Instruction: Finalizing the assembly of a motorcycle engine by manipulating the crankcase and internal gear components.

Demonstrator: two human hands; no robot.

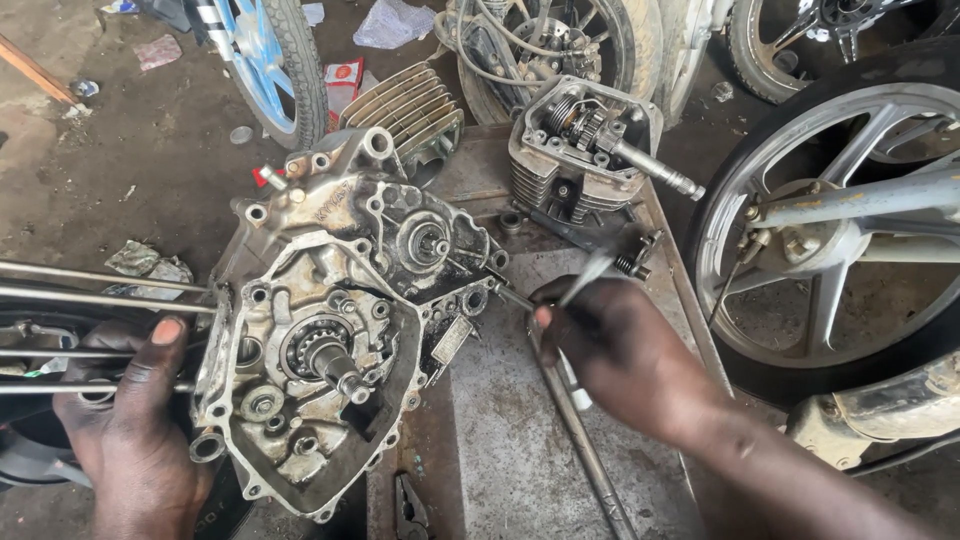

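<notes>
Greasy crankcase under both hands (left, right gripping a tool)

A small red-and-white carton lies on the dirt floor beside the blue-spoked wheel, near crumpled wrappers.

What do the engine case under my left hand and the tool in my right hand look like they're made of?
The engine case looks like cast aluminium: dull grey, rough and grimy, with moulded ribs and bolt bosses. The tool in the right hand seems to be steel, going by its thin, bright, shiny shaft. The left hand rests at the case's edge.
</notes>
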